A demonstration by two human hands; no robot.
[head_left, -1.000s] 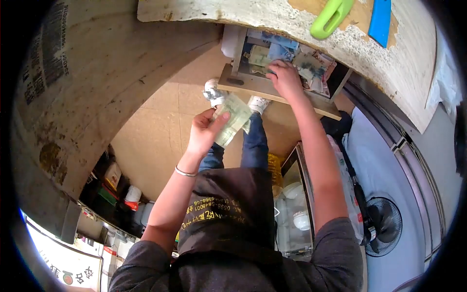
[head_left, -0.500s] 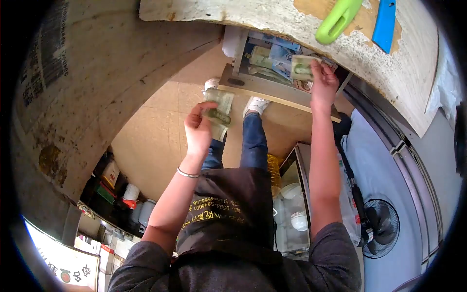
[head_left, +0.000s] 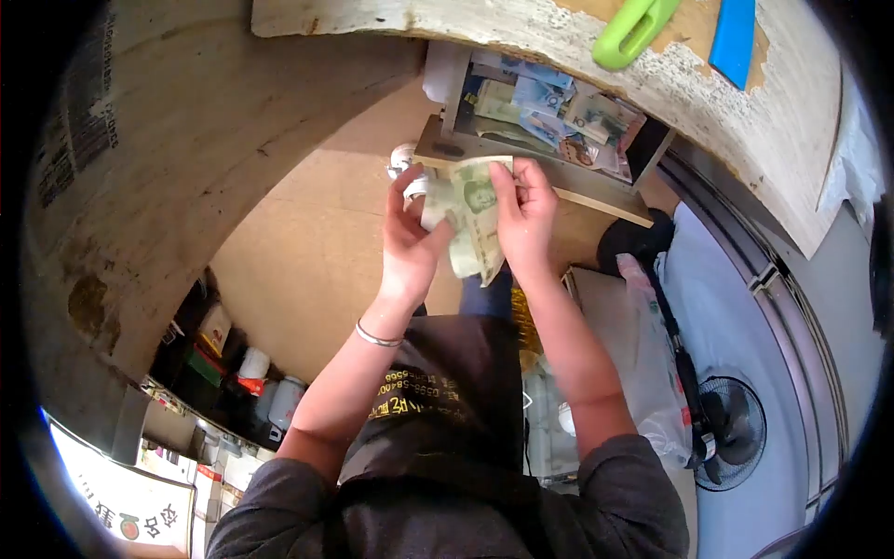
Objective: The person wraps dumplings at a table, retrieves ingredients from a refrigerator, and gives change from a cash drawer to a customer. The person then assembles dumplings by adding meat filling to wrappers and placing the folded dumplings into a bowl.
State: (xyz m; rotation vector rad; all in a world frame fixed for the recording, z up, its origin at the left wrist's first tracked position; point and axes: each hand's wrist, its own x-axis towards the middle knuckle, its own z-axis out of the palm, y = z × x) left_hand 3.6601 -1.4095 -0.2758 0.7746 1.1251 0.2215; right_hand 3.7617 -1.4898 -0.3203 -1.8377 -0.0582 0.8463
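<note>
You have a small bunch of greenish paper banknotes (head_left: 477, 216) between your two hands, above the floor and just in front of the open drawer (head_left: 582, 177); the paper is thin, creased and fanned unevenly, with a printed portrait on the upper note. There are at least two, but the overlap prevents an exact count. Your left hand (head_left: 410, 244) is half curled, its thumb laid over the paper near one edge, while your right hand (head_left: 527, 216) pinches the other side between thumb and bent fingers. One smooth, silvery bangle (head_left: 378, 335) circles your left wrist. The drawer is a wooden box with a pale front edge, holding several loose, overlapping blue, green and reddish notes (head_left: 543, 96), too jumbled to count. Above it, the counter (head_left: 447, 20) has chipped, flaking white paint; on it lie one rounded green handle (head_left: 635, 35) and one flat blue strip (head_left: 733, 42). Your dark cloth apron (head_left: 447, 363) carries yellow Chinese characters, 小吃 among them, and digits partly lost in folds. The white sign (head_left: 126, 494) at lower left bears dark Chinese characters and one round emblem.
</note>
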